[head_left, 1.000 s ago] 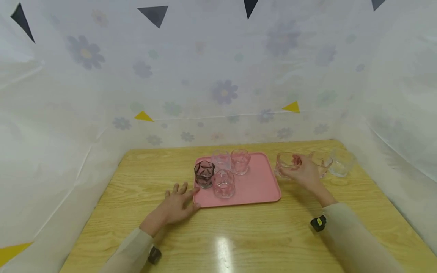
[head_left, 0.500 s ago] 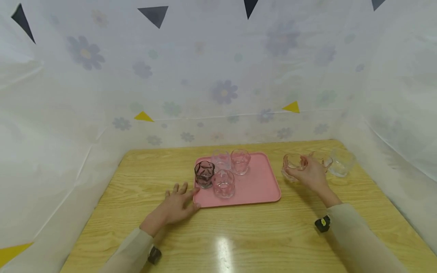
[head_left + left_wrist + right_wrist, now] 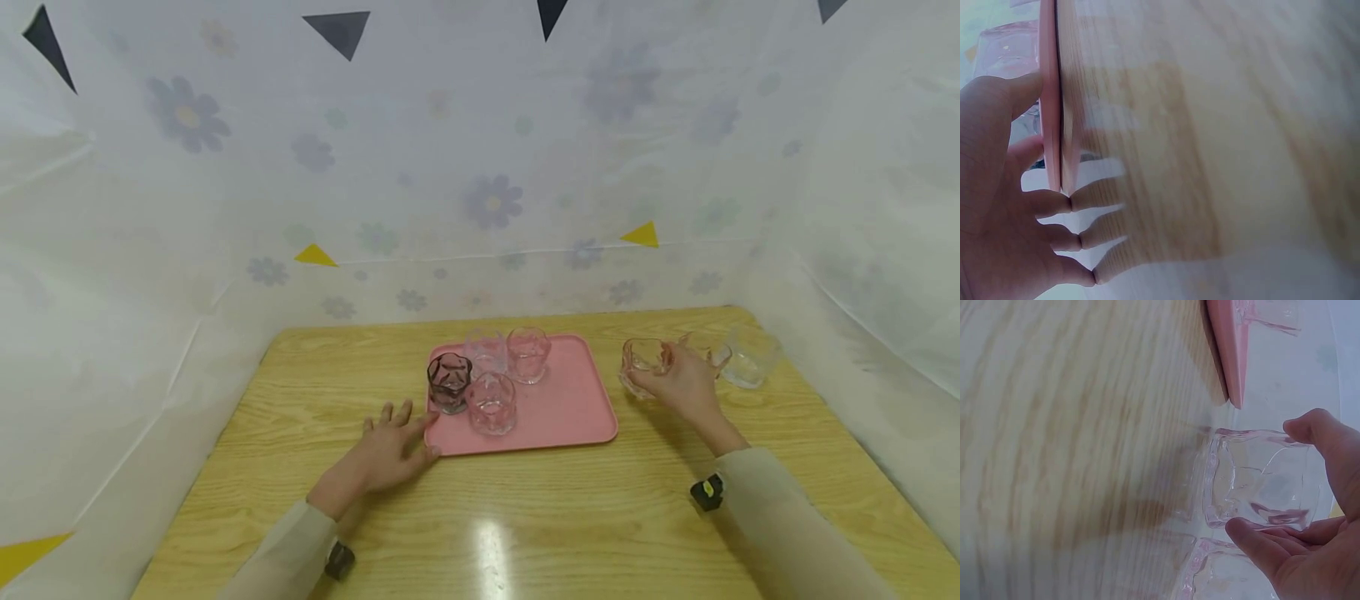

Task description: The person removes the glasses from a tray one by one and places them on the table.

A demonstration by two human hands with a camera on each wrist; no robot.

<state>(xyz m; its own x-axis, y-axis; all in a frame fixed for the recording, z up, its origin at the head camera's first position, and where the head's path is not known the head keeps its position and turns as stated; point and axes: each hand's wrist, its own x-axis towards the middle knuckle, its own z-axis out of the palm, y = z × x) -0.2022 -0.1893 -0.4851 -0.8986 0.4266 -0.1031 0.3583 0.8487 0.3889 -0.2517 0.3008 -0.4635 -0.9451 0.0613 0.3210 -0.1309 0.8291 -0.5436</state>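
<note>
My right hand grips a pale pink drinking glass between thumb and fingers, right of the pink tray. This glass stands upright, its base close at the wooden tabletop in the right wrist view. Just beyond the hand is another pinkish glass, partly hidden by it. My left hand lies at the tray's left front corner with fingers spread, thumb and index finger touching the rim. On the tray's left part sit a dark purple glass, a clear glass and two pink glasses, one being the front glass.
Farthest right on the wooden table stands a clear glass. White flower-printed sheeting surrounds the table at the back and both sides. The tray's right part is bare.
Over the first half second my right hand shifted a little to the right with the glass, toward the other glasses. Since then it has held still. The left hand and tray stay put.
</note>
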